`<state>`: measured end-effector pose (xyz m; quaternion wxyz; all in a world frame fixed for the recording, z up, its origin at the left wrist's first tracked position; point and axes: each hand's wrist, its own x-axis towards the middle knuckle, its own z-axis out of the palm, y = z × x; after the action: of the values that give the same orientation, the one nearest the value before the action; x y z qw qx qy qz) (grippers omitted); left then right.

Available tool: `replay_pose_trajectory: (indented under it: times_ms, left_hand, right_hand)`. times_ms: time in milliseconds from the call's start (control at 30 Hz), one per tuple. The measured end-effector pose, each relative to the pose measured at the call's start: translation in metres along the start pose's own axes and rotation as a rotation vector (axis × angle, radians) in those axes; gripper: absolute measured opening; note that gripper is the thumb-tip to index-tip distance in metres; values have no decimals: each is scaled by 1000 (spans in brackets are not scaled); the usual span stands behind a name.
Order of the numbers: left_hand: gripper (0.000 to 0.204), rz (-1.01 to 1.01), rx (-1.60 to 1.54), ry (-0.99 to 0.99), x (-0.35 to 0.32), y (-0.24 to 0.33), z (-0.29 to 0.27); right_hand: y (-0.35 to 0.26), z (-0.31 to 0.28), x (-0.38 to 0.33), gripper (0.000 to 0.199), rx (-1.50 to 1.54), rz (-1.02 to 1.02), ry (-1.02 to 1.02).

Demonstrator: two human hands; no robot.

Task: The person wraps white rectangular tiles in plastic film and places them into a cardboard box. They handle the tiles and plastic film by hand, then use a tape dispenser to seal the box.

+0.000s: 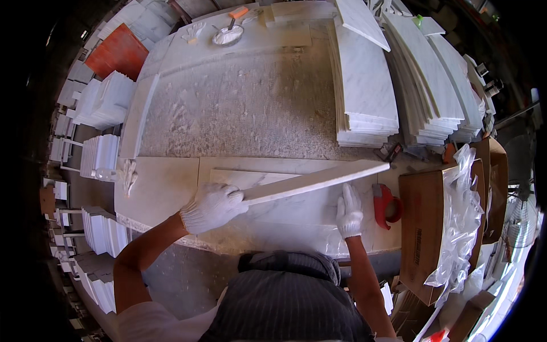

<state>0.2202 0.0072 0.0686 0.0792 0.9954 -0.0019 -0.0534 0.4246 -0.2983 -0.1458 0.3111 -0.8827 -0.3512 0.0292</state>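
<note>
Both my hands wear white knitted gloves. My left hand (215, 207) is closed round the left end of a long white marble piece (319, 181), seen along its narrow edge. The piece slants up to the right above the bench, and its far end is free. My right hand (349, 212) is just below the piece's right part, fingers stretched out together, palm turned inward. Whether it touches the marble cannot be made out. Beneath lies a flat pale marble slab (236, 177) on the bench. A red tape dispenser (387, 206) stands just right of my right hand.
Stacked marble slabs (367, 91) rise at the back right. A cardboard box (421, 228) with clear plastic sits at the right. Far back are a bowl of white paste (228, 36) and an orange-handled scraper (238, 12). A spare glove (129, 176) lies left.
</note>
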Motion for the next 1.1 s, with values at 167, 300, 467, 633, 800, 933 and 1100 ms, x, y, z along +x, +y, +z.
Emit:
replay_pose_trajectory:
  times_ms: [167,300,467,633,800,933,1100]
  left_hand:
    - [17,145,260,-36,-22,3,33]
    - [21,179,382,77,-32,3,46]
    - [25,169,372,197,-32,0,84]
    - [31,-66,100,303,-40,13,125]
    - [31,175,182,181,-43,10,147]
    - [32,117,102,163,-36,15,152]
    - [34,145,149,137,-33,1,163]
  right_hand:
    - [71,10,-12,47,260,129,-176]
    - [27,-31,13,59,903,323,-292]
    - [53,-21,10,52,1047,298,-246]
    - [31,-36,16,50,853,326,-251]
    - [34,-26,18,59,825,398,-240]
    - [16,-21,12,62,700,325,-137]
    - [9,-23,13,63,487,286,-169]
